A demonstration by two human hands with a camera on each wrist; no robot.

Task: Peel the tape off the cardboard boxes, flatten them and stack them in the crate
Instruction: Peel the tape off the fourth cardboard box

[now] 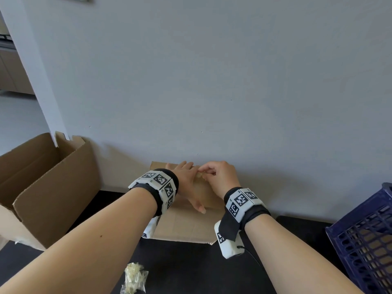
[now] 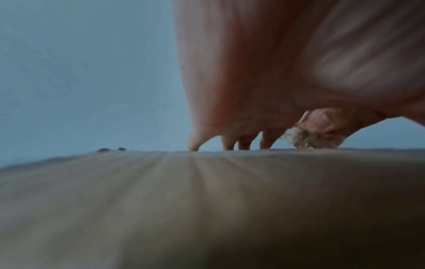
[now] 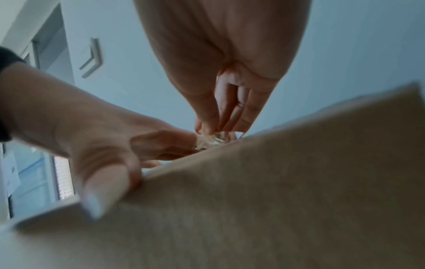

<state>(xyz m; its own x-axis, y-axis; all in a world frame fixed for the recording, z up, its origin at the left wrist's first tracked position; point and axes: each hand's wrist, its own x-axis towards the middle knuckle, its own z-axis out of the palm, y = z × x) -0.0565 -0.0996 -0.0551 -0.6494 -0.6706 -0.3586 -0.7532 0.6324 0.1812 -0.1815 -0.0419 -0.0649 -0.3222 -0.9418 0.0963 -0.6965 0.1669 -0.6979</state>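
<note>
A closed brown cardboard box (image 1: 186, 225) lies against the wall on the dark table. My left hand (image 1: 187, 181) presses flat on its top, fingers straight, fingertips (image 2: 226, 143) touching the cardboard (image 2: 184, 200). My right hand (image 1: 214, 176) is at the box's far edge, its fingers pinching a crumpled bit of clear tape (image 1: 200, 174), which also shows as a shiny wad of tape (image 3: 215, 141) at the fingertips (image 3: 207, 125) above the box top (image 3: 276, 200). The tape wad (image 2: 308, 139) appears behind my left fingers too.
A large open cardboard box (image 1: 46, 187) stands at the left. A dark blue plastic crate (image 1: 364, 236) with cardboard inside is at the right edge. A crumpled ball of peeled tape (image 1: 133, 276) lies on the black table (image 1: 191, 268) in front.
</note>
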